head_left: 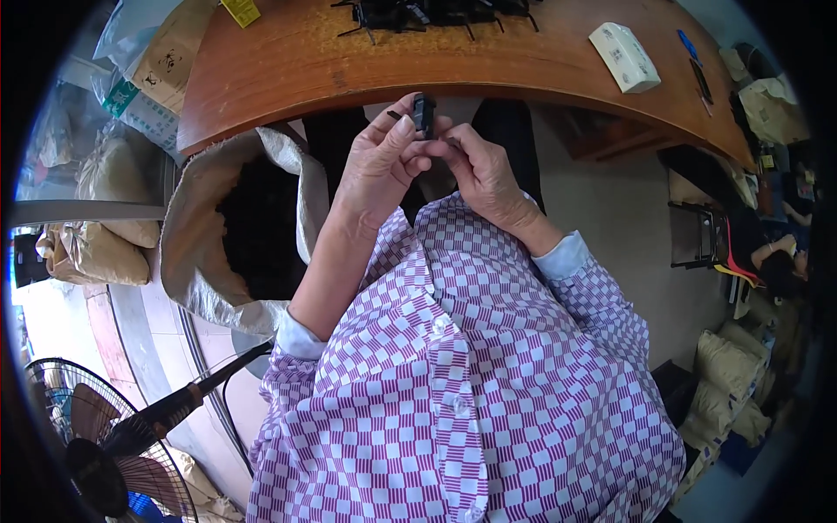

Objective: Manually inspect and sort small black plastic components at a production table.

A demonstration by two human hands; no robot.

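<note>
Just off the near edge of the wooden table, my left hand (377,170) grips a small black plastic part (424,115) upright between thumb and fingers. A thin dark piece juts from that part toward the left. Close against it, my right hand (490,172) has its fingers curled in a pinch, its fingertips meeting those of the left hand. Whatever the right fingers hold is hidden. Further back on the table lies a heap of black parts (427,12) with thin legs sticking out.
An open white woven sack (179,253) of black pieces stands at my left, below the table (288,83). A white tissue pack (624,57), a blue pen (688,42) and a yellow box (241,10) rest on the tabletop. A fan (96,462) is at lower left.
</note>
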